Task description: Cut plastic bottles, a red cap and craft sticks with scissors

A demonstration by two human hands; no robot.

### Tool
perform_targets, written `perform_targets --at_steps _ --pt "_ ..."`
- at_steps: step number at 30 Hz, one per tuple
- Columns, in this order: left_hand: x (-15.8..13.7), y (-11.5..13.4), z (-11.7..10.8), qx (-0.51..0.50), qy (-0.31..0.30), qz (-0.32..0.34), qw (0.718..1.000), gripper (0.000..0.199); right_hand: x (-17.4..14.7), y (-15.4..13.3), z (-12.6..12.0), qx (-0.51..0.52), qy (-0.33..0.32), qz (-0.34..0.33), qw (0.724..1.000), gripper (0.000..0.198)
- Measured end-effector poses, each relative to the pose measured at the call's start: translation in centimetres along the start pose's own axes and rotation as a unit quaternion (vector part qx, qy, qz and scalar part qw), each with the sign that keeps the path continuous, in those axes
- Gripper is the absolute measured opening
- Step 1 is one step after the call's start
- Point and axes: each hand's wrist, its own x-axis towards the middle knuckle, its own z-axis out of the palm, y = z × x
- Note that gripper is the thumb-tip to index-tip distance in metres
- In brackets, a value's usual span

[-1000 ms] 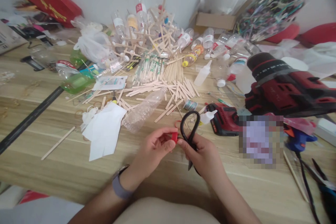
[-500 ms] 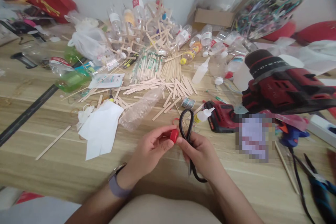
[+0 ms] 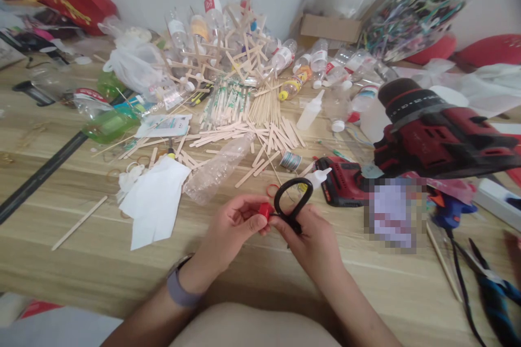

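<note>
Between the fingers and thumb of my left hand [image 3: 228, 233] is a red bottle cap [image 3: 265, 210]. My right hand [image 3: 313, 238] is closed around black-handled scissors [image 3: 299, 192], with a handle loop rising above the fingers. The part of the scissors nearest the cap is largely hidden by my right thumb and fingers, so I cannot tell whether a blade touches it. Just beyond my hands lie a red rubber band [image 3: 272, 190] and a small glue bottle [image 3: 319, 178] with a white nozzle. A clear plastic bottle [image 3: 220, 168] lies on its side farther left.
A red and black drill [image 3: 443, 127] stands at the right, with pliers [image 3: 486, 276] and a blue glue gun [image 3: 450, 214] near it. Wooden craft sticks [image 3: 228, 134] and several plastic bottles crowd the back of the table [image 3: 97, 265]. White paper [image 3: 157, 200] lies at left.
The scissors have turned in my right hand, so the handle loop now appears wider and leans right. The cap has tilted and shifted slightly left, still in my left fingers.
</note>
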Motion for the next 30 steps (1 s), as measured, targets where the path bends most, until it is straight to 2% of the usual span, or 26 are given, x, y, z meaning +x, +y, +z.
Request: perform_targets --at_steps 3,5,9,11,13,16,18,22,26,30 --pt "-0.2 0.0 0.0 0.063 0.013 0.031 0.997 0.034 0.1 -0.3 0.0 0.060 -0.042 0.072 0.995 0.040" --pt "-0.5 0.0 0.0 0.096 0.013 0.068 0.993 0.027 0.2 -0.6 -0.1 0.130 -0.085 0.129 0.980 0.042" --pt "-0.8 -0.2 0.1 0.142 0.003 0.148 0.979 0.015 0.3 -1.1 0.0 0.301 -0.178 0.221 0.910 0.051" --pt "-0.7 -0.3 0.2 0.128 0.013 0.157 0.979 0.017 0.3 -1.2 0.1 0.351 -0.193 0.243 0.884 0.054" --pt "-0.5 -0.4 0.3 0.066 0.028 0.127 0.989 0.026 0.3 -1.1 0.0 0.337 -0.154 0.237 0.898 0.052" --pt "-0.1 -0.2 0.5 -0.050 0.041 0.053 0.997 0.042 0.2 -1.0 -0.4 0.220 -0.041 0.214 0.951 0.045" --pt "0.0 0.0 0.6 -0.094 0.037 0.014 0.995 0.046 0.1 -0.8 -0.6 0.141 0.003 0.195 0.971 0.043" --pt "0.0 0.2 0.8 -0.112 0.034 -0.024 0.993 0.050 -0.2 -0.6 -0.6 0.072 0.007 0.141 0.987 0.042" --pt "0.0 0.1 0.8 -0.074 0.049 -0.032 0.996 0.052 -0.3 -0.7 -0.1 0.042 -0.003 0.100 0.994 0.047" --pt "0.0 0.1 0.8 -0.042 0.043 -0.040 0.997 0.052 -0.1 -0.6 0.0 -0.009 0.018 0.030 0.999 0.051"
